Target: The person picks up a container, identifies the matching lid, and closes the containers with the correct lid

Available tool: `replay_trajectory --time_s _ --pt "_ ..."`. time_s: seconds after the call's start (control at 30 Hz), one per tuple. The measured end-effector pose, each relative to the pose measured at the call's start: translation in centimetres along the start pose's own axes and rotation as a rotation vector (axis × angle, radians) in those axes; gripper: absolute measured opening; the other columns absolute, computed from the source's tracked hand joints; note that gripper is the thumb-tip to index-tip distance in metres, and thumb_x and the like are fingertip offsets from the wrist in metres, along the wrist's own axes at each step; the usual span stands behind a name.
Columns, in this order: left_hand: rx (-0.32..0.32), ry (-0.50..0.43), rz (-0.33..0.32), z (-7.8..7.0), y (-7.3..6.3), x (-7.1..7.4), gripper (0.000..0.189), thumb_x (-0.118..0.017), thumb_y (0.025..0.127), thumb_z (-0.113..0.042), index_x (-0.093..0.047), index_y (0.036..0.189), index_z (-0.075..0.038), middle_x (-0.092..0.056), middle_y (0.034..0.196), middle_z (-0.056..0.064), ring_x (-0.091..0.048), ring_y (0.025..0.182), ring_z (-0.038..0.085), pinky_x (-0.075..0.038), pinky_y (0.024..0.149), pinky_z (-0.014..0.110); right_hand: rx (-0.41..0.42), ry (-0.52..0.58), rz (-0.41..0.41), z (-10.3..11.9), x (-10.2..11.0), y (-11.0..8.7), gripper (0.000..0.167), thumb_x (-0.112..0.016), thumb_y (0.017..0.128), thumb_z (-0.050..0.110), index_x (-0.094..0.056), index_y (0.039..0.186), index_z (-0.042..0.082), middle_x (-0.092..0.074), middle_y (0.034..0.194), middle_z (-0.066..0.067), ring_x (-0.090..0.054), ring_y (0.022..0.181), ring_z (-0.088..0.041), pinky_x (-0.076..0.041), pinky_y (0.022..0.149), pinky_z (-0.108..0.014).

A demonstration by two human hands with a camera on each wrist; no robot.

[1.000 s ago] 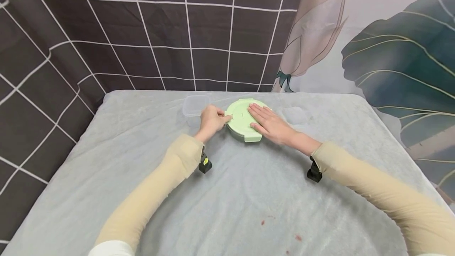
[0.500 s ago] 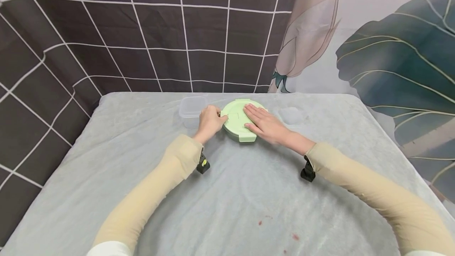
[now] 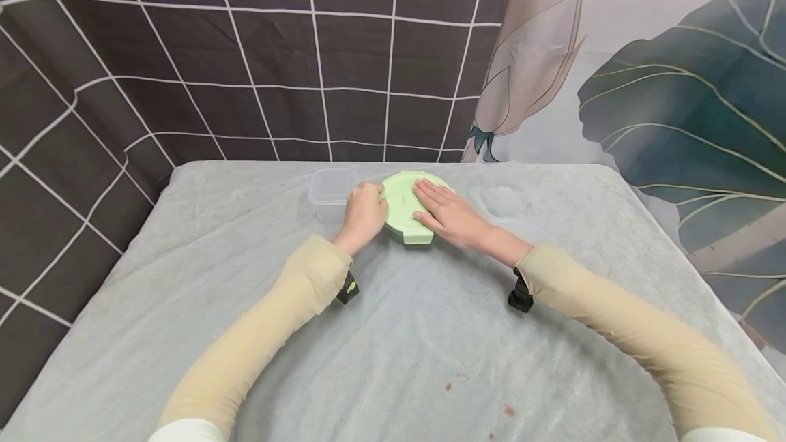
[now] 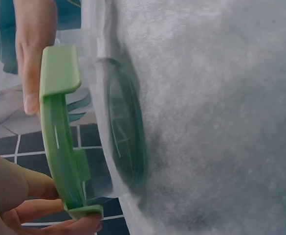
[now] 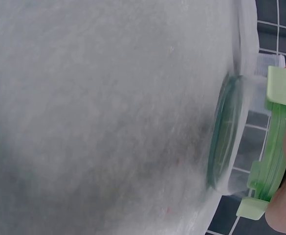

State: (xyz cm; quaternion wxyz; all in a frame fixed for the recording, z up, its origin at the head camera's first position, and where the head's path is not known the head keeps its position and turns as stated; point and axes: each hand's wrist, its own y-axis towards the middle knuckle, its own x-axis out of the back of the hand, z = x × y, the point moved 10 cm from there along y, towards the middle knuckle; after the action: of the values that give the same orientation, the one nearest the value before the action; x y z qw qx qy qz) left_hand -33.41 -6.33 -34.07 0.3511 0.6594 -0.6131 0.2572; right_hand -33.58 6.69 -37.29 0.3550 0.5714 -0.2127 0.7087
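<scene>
A round glass food container (image 5: 225, 139) with a light green clip-on lid (image 3: 400, 213) stands near the table's far edge. My left hand (image 3: 362, 215) grips the lid's left edge at a side clip. In the left wrist view, the thumb and fingers (image 4: 33, 188) pinch around that clip. Flat on top of the lid's right part rests my right hand (image 3: 453, 217), its fingers straight and together. The front clip (image 3: 418, 237) hangs down over the rim. In the right wrist view, most of the right hand is cut off by the frame's edge.
A clear rectangular plastic box (image 3: 331, 189) stands just left of the left hand. Another clear, hard-to-see container (image 3: 503, 201) is at the right of the right hand. Grey cloth covers the table (image 3: 393, 360), and a dark grid curtain (image 3: 264, 53) hangs behind it.
The lidded container has shifted or turned slightly leftward, its front clip moving left. My right hand moves left with it. The left thumb has curled closer over the lid's edge. The head view shifted slightly.
</scene>
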Motion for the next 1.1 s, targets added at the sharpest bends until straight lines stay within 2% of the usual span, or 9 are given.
replay_trajectory --time_s 0.17,0.33,0.43,0.6,0.7,0.8,0.93,1.1 --pt "-0.062 0.05 0.014 -0.7 -0.5 -0.2 0.034 -0.051 0.089 0.004 -0.062 0.121 0.007 -0.057 0.129 0.026 -0.057 0.119 0.038 -0.051 0.097 0.043 -0.015 -0.002 -0.007 0.4 0.0 0.4 0.061 -0.038 0.103 0.037 -0.025 0.151 0.002 -0.022 0.159 -0.014 -0.015 0.149 -0.027 -0.013 0.122 -0.044" --pt "-0.062 0.147 0.085 -0.9 -1.1 -1.0 0.042 -0.05 0.09 0.0 -0.055 0.131 0.004 -0.045 0.142 0.026 -0.049 0.128 0.041 -0.046 0.104 0.048 -0.012 -0.003 -0.014 0.8 0.0 0.7 0.059 -0.037 0.103 0.035 -0.026 0.15 0.0 -0.023 0.158 -0.015 -0.017 0.149 -0.028 -0.014 0.122 -0.042" --pt "-0.067 0.163 0.103 -1.3 -1.5 -1.2 0.044 -0.053 0.088 -0.001 -0.055 0.132 0.002 -0.043 0.145 0.025 -0.045 0.132 0.04 -0.044 0.105 0.05 -0.006 -0.001 -0.023 0.9 0.3 0.8 0.059 -0.039 0.103 0.033 -0.029 0.149 -0.001 -0.026 0.157 -0.017 -0.02 0.148 -0.03 -0.016 0.122 -0.042" --pt "-0.092 0.178 0.119 -2.5 -2.5 -1.5 0.041 -0.054 0.095 -0.017 -0.055 0.133 -0.003 -0.046 0.144 0.021 -0.046 0.132 0.037 -0.046 0.102 0.052 0.028 -0.027 -0.101 1.4 1.6 0.4 0.052 -0.049 0.099 0.029 -0.045 0.14 -0.004 -0.046 0.144 -0.02 -0.04 0.137 -0.033 -0.031 0.115 -0.045" --pt "-0.095 0.187 0.127 -3.2 -3.1 -1.9 0.043 -0.05 0.099 -0.031 -0.055 0.134 -0.006 -0.048 0.144 0.017 -0.048 0.131 0.032 -0.047 0.101 0.05 0.063 -0.061 -0.167 1.8 2.5 -0.3 0.041 -0.055 0.096 0.023 -0.058 0.128 -0.003 -0.06 0.129 -0.018 -0.053 0.122 -0.032 -0.043 0.105 -0.045" --pt "-0.107 0.169 0.119 -3.8 -3.6 -2.0 0.044 -0.048 0.1 -0.035 -0.056 0.134 -0.009 -0.05 0.143 0.013 -0.05 0.13 0.029 -0.047 0.101 0.047 0.086 -0.082 -0.214 2.0 3.3 -1.2 0.033 -0.059 0.094 0.017 -0.065 0.12 -0.002 -0.065 0.12 -0.016 -0.057 0.111 -0.03 -0.049 0.096 -0.043" --pt "-0.136 0.158 0.112 -4.9 -4.0 -2.3 0.042 -0.051 0.098 -0.034 -0.057 0.133 -0.011 -0.053 0.14 0.01 -0.052 0.127 0.028 -0.048 0.1 0.045 0.088 -0.088 -0.255 1.8 4.0 -2.8 0.027 -0.063 0.091 0.012 -0.068 0.114 0.0 -0.069 0.112 -0.015 -0.059 0.103 -0.03 -0.051 0.089 -0.043" --pt "-0.191 0.145 0.101 -6.5 -4.5 -2.4 0.04 -0.059 0.093 -0.023 -0.058 0.131 -0.013 -0.056 0.136 0.008 -0.055 0.123 0.026 -0.05 0.098 0.042 0.08 -0.102 -0.31 1.4 5.2 -4.9 0.022 -0.067 0.086 0.007 -0.072 0.106 0.001 -0.072 0.1 -0.013 -0.06 0.093 -0.029 -0.051 0.083 -0.042"
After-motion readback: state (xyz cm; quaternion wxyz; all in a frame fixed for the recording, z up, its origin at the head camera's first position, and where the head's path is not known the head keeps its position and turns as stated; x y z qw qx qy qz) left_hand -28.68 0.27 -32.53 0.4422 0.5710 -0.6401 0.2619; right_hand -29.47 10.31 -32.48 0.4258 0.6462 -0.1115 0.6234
